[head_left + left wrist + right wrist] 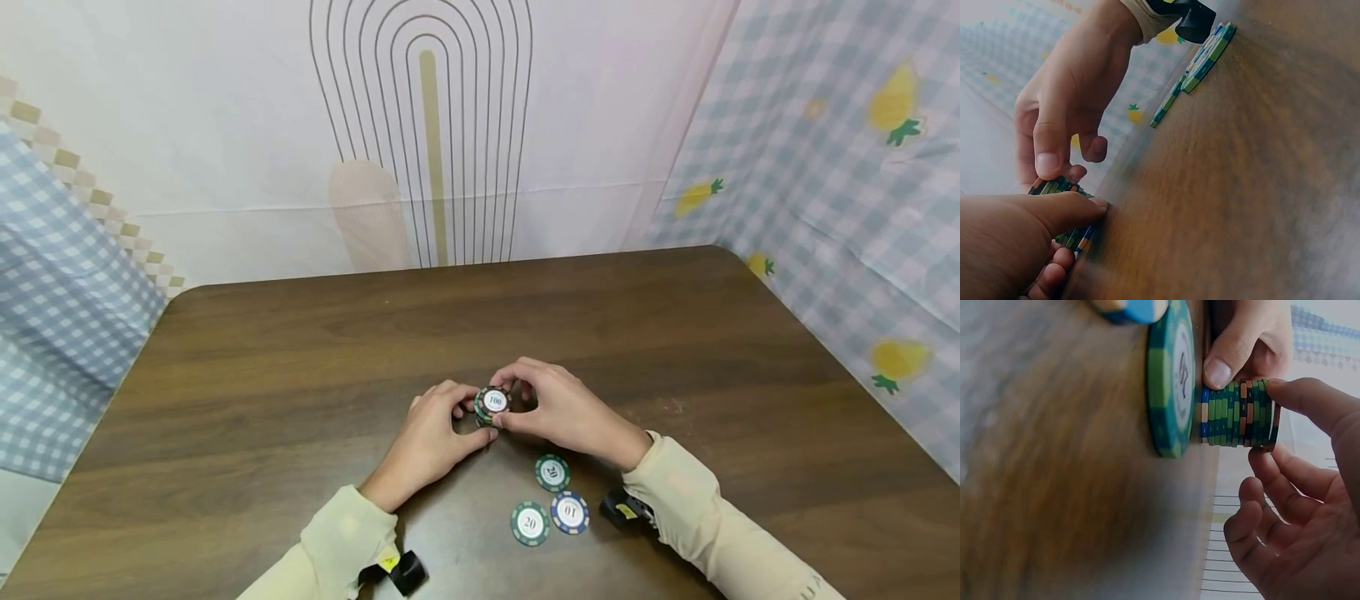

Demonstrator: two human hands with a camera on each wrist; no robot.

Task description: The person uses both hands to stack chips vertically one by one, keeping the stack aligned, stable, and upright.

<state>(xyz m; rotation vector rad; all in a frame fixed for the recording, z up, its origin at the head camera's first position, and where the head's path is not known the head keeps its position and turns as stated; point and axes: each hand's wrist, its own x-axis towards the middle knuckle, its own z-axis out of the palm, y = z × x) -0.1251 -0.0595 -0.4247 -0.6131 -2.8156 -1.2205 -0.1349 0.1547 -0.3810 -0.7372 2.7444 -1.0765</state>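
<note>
A stack of poker chips (1232,415), mostly green with some black and a blue one at the bottom, stands upright on the table. My left hand (431,433) holds it low down, thumb on the near side and fingers at the far left. At the top, my right hand (566,408) pinches a black chip marked 100 (495,402) between thumb and fingers. In the right wrist view a thin gap shows between that chip and the stack under it. The left wrist view has the left thumb (1072,211) covering part of the stack.
Nearer me on the wooden table (300,375) lie two green chips marked 20, one by the right wrist (552,472) and the other lower left (530,523). A blue chip marked 10 (570,512) lies beside them. Patterned cloth (600,125) hangs behind the table and at its sides.
</note>
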